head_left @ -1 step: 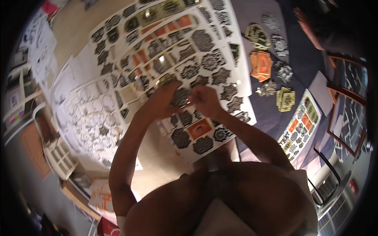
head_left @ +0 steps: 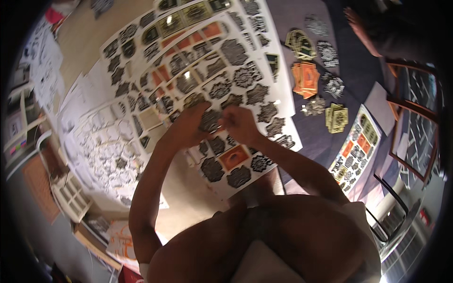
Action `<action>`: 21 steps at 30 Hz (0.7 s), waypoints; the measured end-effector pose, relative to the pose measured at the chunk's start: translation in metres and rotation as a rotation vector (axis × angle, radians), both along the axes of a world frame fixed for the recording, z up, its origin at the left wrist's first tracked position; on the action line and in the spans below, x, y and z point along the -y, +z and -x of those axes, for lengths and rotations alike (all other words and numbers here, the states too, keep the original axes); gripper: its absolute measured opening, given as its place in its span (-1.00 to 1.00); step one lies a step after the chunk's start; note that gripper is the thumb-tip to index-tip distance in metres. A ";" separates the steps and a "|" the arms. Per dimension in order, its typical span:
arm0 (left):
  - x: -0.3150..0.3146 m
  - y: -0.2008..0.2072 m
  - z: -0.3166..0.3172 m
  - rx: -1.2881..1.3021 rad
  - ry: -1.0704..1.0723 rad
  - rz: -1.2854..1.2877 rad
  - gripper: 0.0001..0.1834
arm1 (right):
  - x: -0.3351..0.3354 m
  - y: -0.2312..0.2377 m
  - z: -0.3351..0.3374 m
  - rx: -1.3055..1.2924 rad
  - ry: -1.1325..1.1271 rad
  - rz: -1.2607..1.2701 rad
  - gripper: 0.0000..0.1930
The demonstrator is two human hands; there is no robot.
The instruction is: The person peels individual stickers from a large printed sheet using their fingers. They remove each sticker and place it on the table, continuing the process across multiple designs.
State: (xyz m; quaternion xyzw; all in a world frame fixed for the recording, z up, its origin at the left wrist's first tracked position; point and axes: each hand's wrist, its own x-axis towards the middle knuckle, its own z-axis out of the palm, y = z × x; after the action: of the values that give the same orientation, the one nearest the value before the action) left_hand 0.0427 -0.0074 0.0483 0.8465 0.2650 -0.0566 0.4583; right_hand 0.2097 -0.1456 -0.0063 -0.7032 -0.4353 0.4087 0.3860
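Note:
A large white sheet of printed stickers point(head_left: 278, 158) lies in front of me, with dark jagged shapes and orange and olive-gold rectangles on it. Over its lower middle, my left hand point(head_left: 185, 127) curves around a dark jagged-edged sticker point(head_left: 209, 121), thumb and fingers closed at its side. Across from it, my right hand point(head_left: 241, 124) is closed in a pinch close to the sticker's right edge. What sits between those right fingertips is too small to make out. Below my hands the sheet shows an orange rectangular sticker point(head_left: 234, 157).
On the dark cloth at right lie small piles: orange cards point(head_left: 306, 79), gold cards point(head_left: 337, 118), green-and-gold labels point(head_left: 300, 45) and grey cut-outs point(head_left: 328, 53). Another sticker sheet point(head_left: 357, 150) lies nearer. White sticker backing scraps point(head_left: 111, 146) cover the left. Someone's foot point(head_left: 361, 33) shows far right.
The whole scene has shifted slightly to the left in the picture. Both hands stay together around the dark sticker, with little change in their pose.

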 end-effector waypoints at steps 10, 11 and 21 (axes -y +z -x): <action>-0.001 -0.001 0.000 -0.114 0.012 0.116 -0.01 | -0.005 0.017 -0.016 -0.317 -0.068 0.130 -0.88; -0.002 -0.001 0.000 -0.131 0.056 0.219 -0.02 | 0.002 0.018 -0.027 -0.421 -0.086 0.123 -0.89; 0.002 -0.017 -0.012 0.024 0.177 -0.045 -0.66 | 0.099 0.014 -0.261 -0.221 -0.918 -0.099 -0.82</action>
State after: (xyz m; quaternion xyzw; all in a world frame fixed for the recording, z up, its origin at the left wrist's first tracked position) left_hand 0.0543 -0.0098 0.0309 0.8303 0.3345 0.0002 0.4457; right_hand 0.4705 -0.2446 0.0075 -0.7560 -0.0548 0.2468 0.6038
